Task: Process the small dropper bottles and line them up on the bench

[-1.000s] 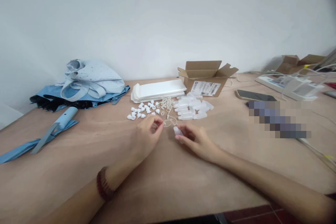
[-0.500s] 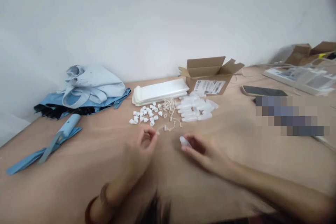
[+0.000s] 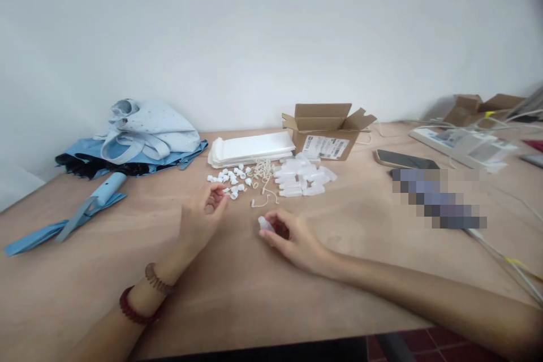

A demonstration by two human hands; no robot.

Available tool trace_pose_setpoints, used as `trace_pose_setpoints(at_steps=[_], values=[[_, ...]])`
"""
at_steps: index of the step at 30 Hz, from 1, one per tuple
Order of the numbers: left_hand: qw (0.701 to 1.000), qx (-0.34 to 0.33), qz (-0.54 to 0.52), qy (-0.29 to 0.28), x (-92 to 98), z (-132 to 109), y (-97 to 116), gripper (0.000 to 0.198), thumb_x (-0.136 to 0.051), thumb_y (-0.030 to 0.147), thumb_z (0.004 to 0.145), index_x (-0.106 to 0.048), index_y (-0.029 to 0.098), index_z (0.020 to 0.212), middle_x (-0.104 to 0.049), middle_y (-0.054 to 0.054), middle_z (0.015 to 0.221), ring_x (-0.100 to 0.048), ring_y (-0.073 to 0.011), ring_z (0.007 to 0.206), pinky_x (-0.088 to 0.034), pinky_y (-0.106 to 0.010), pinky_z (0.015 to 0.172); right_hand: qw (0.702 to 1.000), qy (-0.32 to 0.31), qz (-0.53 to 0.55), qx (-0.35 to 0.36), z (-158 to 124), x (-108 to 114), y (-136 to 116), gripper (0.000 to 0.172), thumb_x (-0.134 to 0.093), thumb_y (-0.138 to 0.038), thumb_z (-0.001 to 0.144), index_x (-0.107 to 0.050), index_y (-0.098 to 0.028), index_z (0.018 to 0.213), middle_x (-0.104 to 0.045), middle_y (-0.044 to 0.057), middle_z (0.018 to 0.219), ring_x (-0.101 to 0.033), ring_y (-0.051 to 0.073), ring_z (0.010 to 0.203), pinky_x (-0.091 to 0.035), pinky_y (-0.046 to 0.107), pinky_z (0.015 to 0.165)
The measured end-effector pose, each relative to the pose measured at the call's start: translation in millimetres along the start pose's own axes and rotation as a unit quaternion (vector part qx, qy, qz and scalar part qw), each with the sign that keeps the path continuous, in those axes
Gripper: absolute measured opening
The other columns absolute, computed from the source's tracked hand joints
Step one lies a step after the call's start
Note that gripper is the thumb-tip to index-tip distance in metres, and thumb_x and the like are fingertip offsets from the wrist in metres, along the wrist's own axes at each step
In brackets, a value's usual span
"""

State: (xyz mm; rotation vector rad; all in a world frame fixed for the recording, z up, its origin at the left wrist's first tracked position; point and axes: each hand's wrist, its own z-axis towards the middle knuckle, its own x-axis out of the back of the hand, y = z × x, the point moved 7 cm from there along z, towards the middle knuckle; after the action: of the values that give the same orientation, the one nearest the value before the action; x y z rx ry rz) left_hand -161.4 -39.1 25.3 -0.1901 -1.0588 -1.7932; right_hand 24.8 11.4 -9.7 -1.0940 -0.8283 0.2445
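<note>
My right hand [image 3: 297, 240] rests on the wooden table [image 3: 127, 271] with its fingers closed round a small clear plastic bottle [image 3: 265, 224]. My left hand [image 3: 199, 218], with bead bracelets on the wrist, sits at the near edge of a scatter of small white caps [image 3: 231, 180]. Its fingertips are curled and pinched together, and I cannot make out what is between them. A loose string [image 3: 261, 202] lies between the two hands. Farther back are a heap of strings [image 3: 263, 169] and a pile of small clear bottles [image 3: 302, 175].
A stack of white bags [image 3: 250, 149] and an open cardboard box [image 3: 326, 130] lie behind the piles. A blue umbrella [image 3: 68, 220] and a pale blue bag [image 3: 146, 130] lie left. On the right are a phone [image 3: 401, 159], a power strip [image 3: 462, 144] and cables.
My left hand has let go of the string and moved left to the white caps. My right hand has drawn a little nearer to me with the bottle. The view shifted slightly.
</note>
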Motion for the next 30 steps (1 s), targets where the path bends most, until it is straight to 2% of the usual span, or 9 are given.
trace_pose_setpoints(at_steps=[3, 6, 9, 15, 21, 25, 30], values=[[0.999, -0.013, 0.035, 0.0, -0.2, 4, -4, 0.015, -0.053, 0.031, 0.084, -0.061, 0.02, 0.09, -0.064, -0.002, 0.083, -0.058, -0.0136, 0.069, -0.048, -0.024, 0.064, 0.999, -0.009, 0.029, -0.016, 9, -5, 4, 0.014, -0.059, -0.029, 0.082, -0.059, -0.019, 0.09, -0.062, 0.0, 0.072, -0.054, 0.012, 0.063, -0.041, 0.023, 0.057], [0.999, 0.021, 0.038, -0.01, -3.3, 4, -12, 0.015, -0.053, 0.032, 0.085, -0.062, 0.02, 0.086, -0.065, -0.001, 0.078, -0.058, -0.0132, 0.065, -0.046, -0.023, 0.058, 0.999, -0.015, 0.041, -0.028, 16, -7, 6, 0.013, -0.059, -0.029, 0.081, -0.058, -0.019, 0.09, -0.061, -0.001, 0.071, -0.053, 0.012, 0.062, -0.04, 0.023, 0.057], [0.997, 0.067, 0.001, -0.034, -8.6, 1, -20, 0.015, -0.054, 0.033, 0.085, -0.063, 0.021, 0.086, -0.064, 0.001, 0.073, -0.059, -0.0131, 0.062, -0.047, -0.022, 0.057, 0.999, -0.013, 0.034, -0.028, 21, -6, 6, 0.014, -0.058, -0.029, 0.082, -0.058, -0.019, 0.091, -0.06, -0.001, 0.071, -0.052, 0.012, 0.062, -0.039, 0.023, 0.057], [0.984, 0.091, -0.095, -0.123, -25.5, -7, -20, 0.013, -0.057, 0.03, 0.083, -0.066, 0.022, 0.089, -0.069, -0.001, 0.083, -0.065, -0.0159, 0.074, -0.053, -0.025, 0.064, 0.999, -0.019, 0.017, -0.041, 26, -1, 14, 0.019, -0.058, -0.035, 0.083, -0.059, -0.02, 0.094, -0.059, -0.002, 0.068, -0.05, 0.012, 0.059, -0.037, 0.023, 0.055], [0.971, 0.135, -0.146, -0.131, -34.0, -16, -24, 0.015, -0.06, 0.035, 0.082, -0.067, 0.025, 0.09, -0.071, 0.0, 0.084, -0.066, -0.0162, 0.067, -0.056, -0.027, 0.062, 0.997, -0.016, 0.051, -0.056, 26, 5, 24, 0.024, -0.058, -0.039, 0.084, -0.058, -0.019, 0.098, -0.06, -0.001, 0.07, -0.052, 0.012, 0.061, -0.039, 0.024, 0.055], [0.976, 0.101, -0.119, -0.152, -35.2, -20, -13, 0.014, -0.06, 0.035, 0.083, -0.067, 0.027, 0.092, -0.071, 0.001, 0.088, -0.067, -0.0157, 0.071, -0.056, -0.028, 0.069, 0.997, -0.029, 0.064, -0.04, 23, 1, 19, 0.023, -0.061, -0.035, 0.082, -0.058, -0.019, 0.098, -0.062, 0.0, 0.074, -0.054, 0.012, 0.063, -0.041, 0.024, 0.058], [0.985, -0.019, -0.088, -0.149, -29.7, -25, 19, 0.013, -0.055, 0.028, 0.087, -0.066, 0.023, 0.092, -0.07, -0.001, 0.087, -0.066, -0.0154, 0.074, -0.054, -0.028, 0.07, 0.989, -0.059, 0.134, -0.005, 17, -13, 5, 0.031, -0.062, -0.031, 0.082, -0.052, -0.02, 0.109, -0.065, 0.0, 0.081, -0.058, 0.012, 0.067, -0.045, 0.025, 0.062]])
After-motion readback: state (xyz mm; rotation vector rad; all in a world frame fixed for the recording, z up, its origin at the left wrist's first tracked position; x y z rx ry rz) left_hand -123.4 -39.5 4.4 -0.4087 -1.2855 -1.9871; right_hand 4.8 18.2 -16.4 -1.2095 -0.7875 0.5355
